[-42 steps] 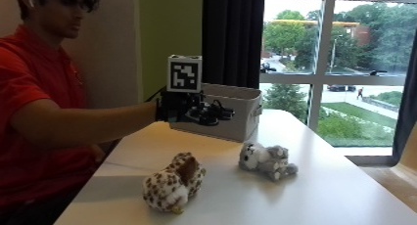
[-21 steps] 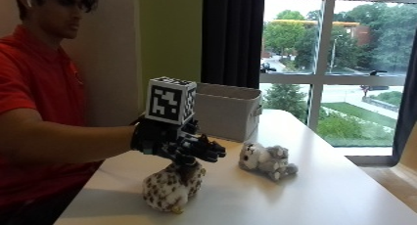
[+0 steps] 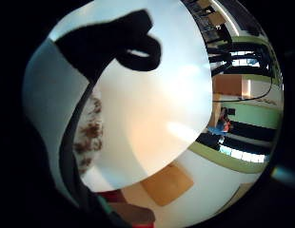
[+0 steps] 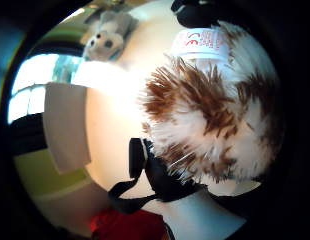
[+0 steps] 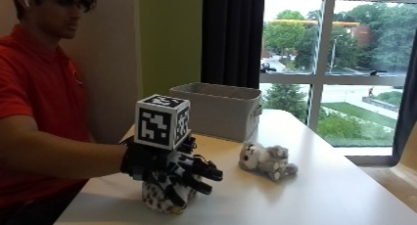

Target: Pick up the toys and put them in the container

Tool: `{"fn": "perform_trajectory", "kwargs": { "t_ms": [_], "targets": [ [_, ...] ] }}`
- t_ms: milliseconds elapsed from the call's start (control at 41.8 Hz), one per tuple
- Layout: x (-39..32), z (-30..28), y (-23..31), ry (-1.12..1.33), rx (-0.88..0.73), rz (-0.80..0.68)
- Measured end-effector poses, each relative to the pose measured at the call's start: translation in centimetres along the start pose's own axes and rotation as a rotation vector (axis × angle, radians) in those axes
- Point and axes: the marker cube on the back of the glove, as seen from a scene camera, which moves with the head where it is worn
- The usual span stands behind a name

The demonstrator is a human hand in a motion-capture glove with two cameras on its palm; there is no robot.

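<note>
My gloved right hand [image 5: 171, 168] lies on top of a brown-spotted white plush toy [image 5: 163, 199] at the near left of the white table [image 5: 312, 195]. Its fingers are spread and only slightly bent over the toy, not closed round it. In the thumb side palm view the spotted toy [image 4: 215, 110] fills much of the picture, with its white label showing. A grey plush toy [image 5: 266, 160] lies on the table to the right, apart from the hand. The grey fabric container [image 5: 218, 110] stands behind both toys at the back of the table.
A large window and a dark curtain are behind the table. The person sits at the table's left side. Bare tabletop [image 3: 152, 109] stretches beyond the hand, and the table's right half is free beyond the grey toy [image 4: 107, 37].
The hand has moved from the container toward the near edge and come down onto the spotted toy. Both toys lie where they were.
</note>
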Motion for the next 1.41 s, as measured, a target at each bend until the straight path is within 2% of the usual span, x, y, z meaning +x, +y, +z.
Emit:
{"fn": "perform_trajectory", "kwargs": {
  "t_ms": [358, 741, 1171, 1410],
  "targets": [
    [0.2, 1.7, -0.6, 0.09, 0.055, 0.009],
    [0.5, 1.9, -0.3, 0.043, 0.109, 0.009],
    [0.1, 1.5, -2.0, 0.053, 0.28, -0.03],
    [-1.2, 0.5, -2.3, 0.025, 0.292, -0.073]
  ]
}}
